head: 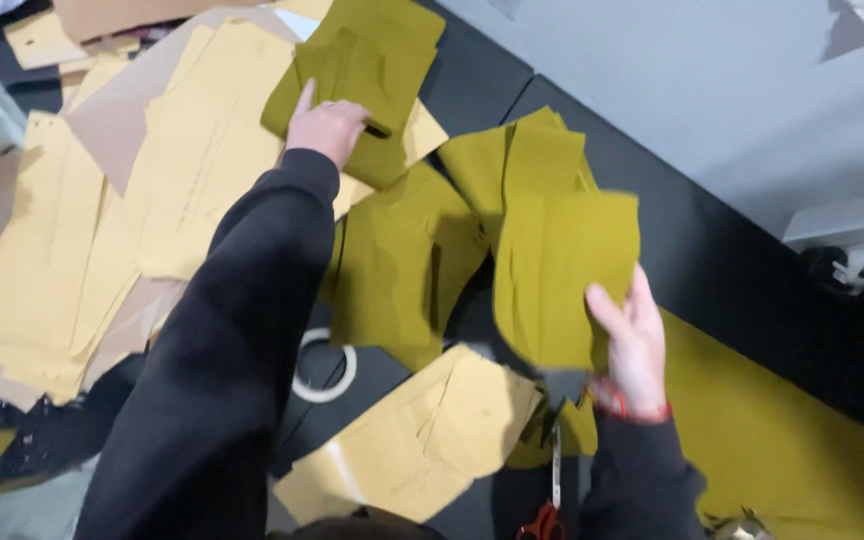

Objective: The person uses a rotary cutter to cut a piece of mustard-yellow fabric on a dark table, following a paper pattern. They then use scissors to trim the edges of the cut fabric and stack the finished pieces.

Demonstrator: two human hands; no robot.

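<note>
Reaching forward with the left hand (324, 128), black sleeve (242, 330) stretched out behind it, and pressing down on a folded olive-green fabric piece (367, 75) lying at the far end of the dark table top (732, 270). Keeping the left fingers (304, 98) close together and mostly flat on that cloth, thumb tucked against its edge; not clamping anything that can be made out.

Lifting a second olive-green cut fabric piece (562, 265) with the right hand (632, 345), near side of the same table top, right of the sleeve. Pinching the lower edge of this piece between thumb and the other right fingers (607, 310), the cloth hanging slightly blurred above the surface. Wearing a red band (624, 405) at the right wrist.

Lying between the two hands, more olive-green fabric pieces (402, 260), overlapping, flat on the table top. Spreading left of the sleeve, a loose heap of tan paper pattern sheets (102, 220), touching and overlapping one another. Resting near the sleeve's lower part, a white tape ring (324, 368), partly hidden. Sitting just below the fabric pieces, a few more tan paper pattern pieces (422, 430). Poking up at the near edge under the right hand, red-handled scissors (550, 505), blades pointing away. Covering the near right corner of the table top, a large olive-green cloth sheet (792, 440).
</note>
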